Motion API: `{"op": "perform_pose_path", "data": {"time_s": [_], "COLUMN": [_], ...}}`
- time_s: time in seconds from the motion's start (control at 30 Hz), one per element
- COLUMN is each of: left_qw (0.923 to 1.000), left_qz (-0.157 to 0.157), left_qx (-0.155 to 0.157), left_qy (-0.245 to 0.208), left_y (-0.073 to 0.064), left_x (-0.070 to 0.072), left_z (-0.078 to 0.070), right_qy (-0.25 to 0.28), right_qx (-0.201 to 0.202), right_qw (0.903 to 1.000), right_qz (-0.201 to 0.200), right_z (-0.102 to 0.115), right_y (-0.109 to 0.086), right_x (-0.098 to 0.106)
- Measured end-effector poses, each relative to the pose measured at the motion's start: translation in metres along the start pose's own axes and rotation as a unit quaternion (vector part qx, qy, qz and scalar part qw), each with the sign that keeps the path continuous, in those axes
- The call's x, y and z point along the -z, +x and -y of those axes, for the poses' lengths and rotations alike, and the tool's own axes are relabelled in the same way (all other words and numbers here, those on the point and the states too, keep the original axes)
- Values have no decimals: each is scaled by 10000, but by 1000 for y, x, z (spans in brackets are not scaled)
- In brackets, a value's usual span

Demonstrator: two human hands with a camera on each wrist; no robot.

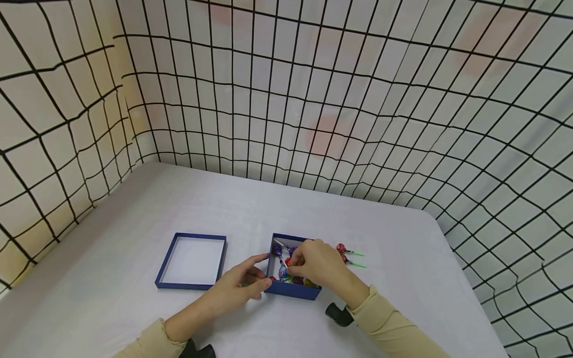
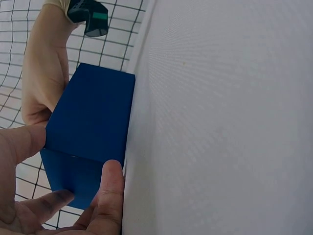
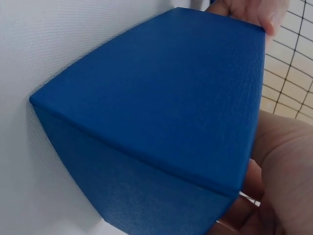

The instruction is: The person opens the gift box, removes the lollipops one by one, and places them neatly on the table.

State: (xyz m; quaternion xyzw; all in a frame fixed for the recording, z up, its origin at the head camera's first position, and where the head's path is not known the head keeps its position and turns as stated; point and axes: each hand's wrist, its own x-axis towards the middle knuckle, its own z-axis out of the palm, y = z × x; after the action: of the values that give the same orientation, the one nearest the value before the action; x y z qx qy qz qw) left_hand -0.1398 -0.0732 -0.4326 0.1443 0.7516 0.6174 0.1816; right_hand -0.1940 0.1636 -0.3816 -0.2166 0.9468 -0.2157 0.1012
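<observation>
A blue open box [image 1: 293,289] with a white inside stands on the table, holding several wrapped lollipops. My right hand [image 1: 320,261] reaches in over its right side, thumb and fingertips together at a blue-wrapped lollipop [image 1: 283,272], which they seem to pinch. The hand covers part of the contents. A purple lollipop [image 1: 278,249] lies near the box's back left corner. My left hand [image 1: 237,283] rests its fingertips against the box's left side without curling round it. In the left wrist view, thumb and fingers [image 2: 112,183] touch the blue outer walls. The right wrist view shows mostly box wall [image 3: 156,98].
Left of the box lies a blue-rimmed lid [image 1: 192,261], white inside facing up. Two red lollipops [image 1: 341,247] with green sticks lie right of the box. A black wire grid [image 1: 277,99] stands around the white table [image 1: 394,298]. Black wrist devices [image 1: 338,314] hang at the sleeves.
</observation>
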Motion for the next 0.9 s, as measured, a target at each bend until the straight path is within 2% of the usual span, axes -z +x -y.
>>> {"op": "perform_pose_path", "data": {"time_s": [0.27, 0.43, 0.53, 0.63, 0.9], "left_qw": [10000, 9999, 9999, 9999, 10000], "left_qz": [8, -25, -36, -23, -14], "left_qx": [35, 78, 93, 71, 30], "left_qy": [41, 107, 104, 82, 41], "left_y": [0, 1, 2, 1, 0], "left_x": [0, 1, 2, 2, 1], "left_z": [0, 0, 0, 0, 1], "right_qy": [329, 567, 951, 1424, 1998], "right_qx": [-57, -312, -613, -861, -1137], "right_qw": [9994, 9967, 9899, 9789, 9604], "right_qz": [-71, -494, -855, -1185, -1572], "right_z": [1, -2, -4, -7, -19], "right_y": [-3, -3, -1, -1, -10], "right_x": [2, 1, -1, -2, 3]}}
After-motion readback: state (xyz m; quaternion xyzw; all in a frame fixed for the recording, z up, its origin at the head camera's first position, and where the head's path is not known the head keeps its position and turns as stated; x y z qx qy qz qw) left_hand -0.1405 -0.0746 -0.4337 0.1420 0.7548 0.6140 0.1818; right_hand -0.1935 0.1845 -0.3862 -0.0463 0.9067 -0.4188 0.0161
